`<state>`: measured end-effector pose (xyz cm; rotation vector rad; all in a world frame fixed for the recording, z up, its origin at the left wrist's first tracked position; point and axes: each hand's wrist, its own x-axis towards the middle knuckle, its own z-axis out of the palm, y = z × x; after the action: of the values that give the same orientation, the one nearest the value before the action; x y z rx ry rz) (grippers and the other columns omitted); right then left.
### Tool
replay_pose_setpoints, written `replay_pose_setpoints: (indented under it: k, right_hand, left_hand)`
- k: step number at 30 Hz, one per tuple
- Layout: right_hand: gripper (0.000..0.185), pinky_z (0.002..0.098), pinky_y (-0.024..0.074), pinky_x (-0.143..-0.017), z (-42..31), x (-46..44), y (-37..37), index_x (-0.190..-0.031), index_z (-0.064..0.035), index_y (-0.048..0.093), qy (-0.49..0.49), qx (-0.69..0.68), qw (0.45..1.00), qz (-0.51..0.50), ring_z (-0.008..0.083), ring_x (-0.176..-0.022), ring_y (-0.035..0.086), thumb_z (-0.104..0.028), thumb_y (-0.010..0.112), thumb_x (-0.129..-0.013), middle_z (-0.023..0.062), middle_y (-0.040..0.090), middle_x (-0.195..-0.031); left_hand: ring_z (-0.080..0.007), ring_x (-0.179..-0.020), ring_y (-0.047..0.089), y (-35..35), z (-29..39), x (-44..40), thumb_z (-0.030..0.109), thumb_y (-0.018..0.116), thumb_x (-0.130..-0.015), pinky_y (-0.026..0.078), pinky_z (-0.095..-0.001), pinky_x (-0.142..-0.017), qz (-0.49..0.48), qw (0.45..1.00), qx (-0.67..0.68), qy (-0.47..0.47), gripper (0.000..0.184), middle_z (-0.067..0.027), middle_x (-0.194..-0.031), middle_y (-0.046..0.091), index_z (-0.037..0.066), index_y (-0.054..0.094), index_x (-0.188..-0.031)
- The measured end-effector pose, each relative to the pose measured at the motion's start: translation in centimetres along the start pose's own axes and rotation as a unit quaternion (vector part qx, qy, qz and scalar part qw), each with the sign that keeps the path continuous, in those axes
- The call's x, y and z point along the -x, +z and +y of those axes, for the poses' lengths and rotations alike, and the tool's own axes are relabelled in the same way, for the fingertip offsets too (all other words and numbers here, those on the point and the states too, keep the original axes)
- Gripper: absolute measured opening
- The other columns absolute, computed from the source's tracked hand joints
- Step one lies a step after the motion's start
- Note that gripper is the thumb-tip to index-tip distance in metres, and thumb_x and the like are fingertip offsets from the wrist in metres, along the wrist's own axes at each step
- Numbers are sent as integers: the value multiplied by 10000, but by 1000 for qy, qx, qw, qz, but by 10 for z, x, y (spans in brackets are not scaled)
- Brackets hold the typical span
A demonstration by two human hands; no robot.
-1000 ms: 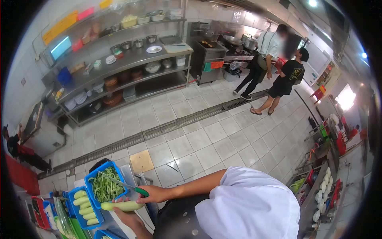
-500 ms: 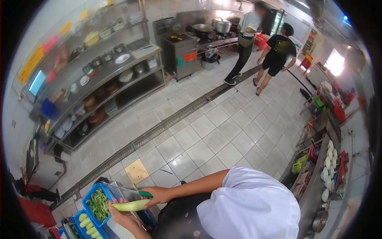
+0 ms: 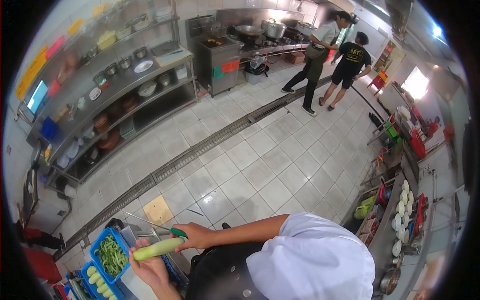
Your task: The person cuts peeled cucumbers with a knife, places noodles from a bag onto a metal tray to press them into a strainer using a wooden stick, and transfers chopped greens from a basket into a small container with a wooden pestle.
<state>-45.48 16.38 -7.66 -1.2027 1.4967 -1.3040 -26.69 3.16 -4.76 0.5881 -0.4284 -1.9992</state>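
A pale green peeled cucumber (image 3: pixel 159 248) lies across my left hand (image 3: pixel 150 270), which supports it from below with the fingers near its far end. My right hand (image 3: pixel 201 235) is closed around the green handle of a knife (image 3: pixel 178 232), close to the cucumber's near end. The thin blade points left, above the cucumber. Beside my left hand stands a blue basket (image 3: pixel 93 248) holding green peel strips (image 3: pixel 113 255). Several peeled cucumbers (image 3: pixel 100 282) lie in another blue basket (image 3: pixel 86 266) just below it.
Two people (image 3: pixel 320 55) (image 3: pixel 351 62) stand near the stove (image 3: pixel 275 47). A floor drain (image 3: pixel 200 142) crosses the tiles. Steel shelving (image 3: pixel 120 90) runs along the left; a counter with stacked bowls (image 3: pixel 402 215) is at right. Another person (image 3: pixel 42 237) is partly visible at lower left.
The cucumber is tilted up more in my left hand, whose palm now shows more. The knife has swung away from it a little. The two people by the stove have moved closer together.
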Motion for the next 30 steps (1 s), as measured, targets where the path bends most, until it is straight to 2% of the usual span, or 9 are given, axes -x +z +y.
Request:
replay_pose_setpoints:
  k: [5, 13, 16, 18, 21, 23, 27, 28, 30]
  right_hand:
    - [548, 417, 496, -822, -8, -1, -14, -1119, -53, 580, 24, 31, 999, -30, 374, -966, 677, -353, 861, -757, 164, 703, -988]
    - [539, 378, 500, -812, 13, -11, 17, -1096, -31, 586, -46, -63, 993, -92, 264, -925, 664, -382, 851, -783, 141, 673, -975]
    - [561, 386, 499, -828, -2, -22, 13, -1114, -27, 587, -35, -16, 990, -137, 297, -945, 660, -393, 849, -778, 158, 668, -1012]
    - [572, 400, 499, -829, -1, -32, 20, -1120, -28, 587, -38, 13, 988, -151, 317, -950, 658, -405, 846, -776, 166, 668, -1022]
    - [632, 463, 494, -857, 5, -44, 40, -1161, -22, 588, -12, 101, 980, -169, 375, -1005, 646, -498, 795, -800, 207, 663, -1073]
    - [571, 470, 501, -898, 33, -56, 67, -1204, -28, 604, -47, 161, 978, -126, 380, -1057, 636, -477, 728, -872, 219, 648, -1173]
    - [338, 329, 516, -687, -12, -81, 80, -1131, -44, 630, 80, 118, 952, -269, 171, -718, 646, -359, 571, -1024, 88, 680, -838]
    - [396, 375, 514, -686, -1, -81, 91, -1129, -17, 613, 85, 55, 954, -284, 222, -706, 669, -395, 545, -1034, 127, 657, -786]
    - [388, 343, 467, -613, -28, -96, 106, -1111, -22, 629, 93, 92, 922, -365, 163, -610, 565, -388, 513, -1054, 57, 575, -709]
  left_hand:
    - [-319, -1216, 560, 29, 0, 37, 307, 507, -1048, 438, -478, -1092, -15, 998, -11, -61, 310, -194, -1235, 604, 63, 530, -1237]
    - [-314, -1244, 529, 27, 1, 53, 348, 433, -1073, 412, -471, -1111, -32, 998, -57, -1, 452, -206, -1267, 586, 46, 425, -1408]
    - [-300, -1254, 517, 20, 1, 55, 314, 448, -1074, 393, -449, -1124, -81, 988, -121, 57, 498, -205, -1280, 582, 36, 354, -1476]
    - [-277, -1245, 527, 8, 1, 55, 236, 493, -1063, 415, -424, -1098, -30, 900, -407, 154, 510, -189, -1317, 570, 26, 325, -1496]
    - [-247, -1209, 544, -25, 15, 54, 163, 541, -1038, 444, -392, -1059, 2, 910, -397, 118, 479, -167, -1342, 559, 18, 358, -1456]
    - [-229, -1164, 561, -56, 25, 52, 136, 574, -1016, 468, -373, -1024, 43, 868, -469, 160, 439, -156, -1361, 551, 28, 397, -1403]
    - [-207, -1206, 561, -106, 56, 61, 47, 621, -966, 486, -363, -1027, 148, 798, -533, 237, 369, -125, -1341, 567, 22, 499, -1314]
    - [-199, -1186, 569, -123, 60, 68, 19, 636, -948, 481, -362, -1036, 194, 803, -509, 242, 355, -116, -1316, 588, 18, 527, -1285]
    - [-167, -1109, 592, -161, 68, 72, 52, 678, -942, 521, -328, -938, 276, 791, -479, 261, 335, -88, -1228, 643, 10, 557, -1252]
